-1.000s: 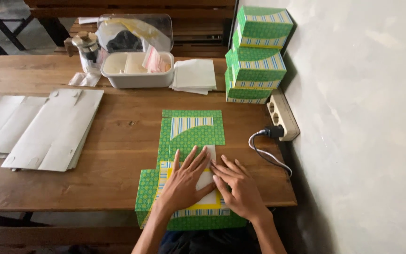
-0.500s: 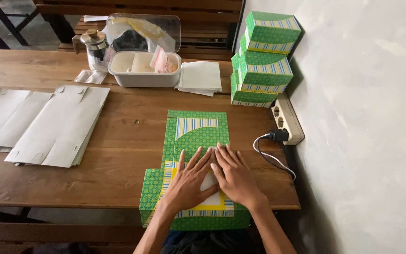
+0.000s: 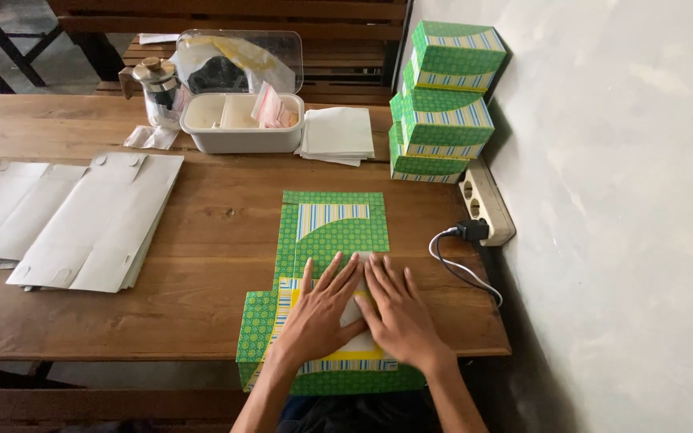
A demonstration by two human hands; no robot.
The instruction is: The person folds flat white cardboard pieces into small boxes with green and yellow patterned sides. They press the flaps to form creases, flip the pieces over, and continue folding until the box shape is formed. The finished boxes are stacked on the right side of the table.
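Wooden surface [image 3: 202, 240] has open room mid-left; wall shuts off the right side. Flat grey card sheets [image 3: 98, 220] lie far left. Unfolded green box blank [image 3: 326, 240] overhangs the near edge. Stacked green boxes [image 3: 441, 104] w/ power strip [image 3: 487, 200] (cable trailing) crowd the right. White tub [image 3: 238, 124] at back. Left hand [image 3: 318, 317] & right hand [image 3: 399, 317] press flat on the blank, fingers spread open, gripping nothing.
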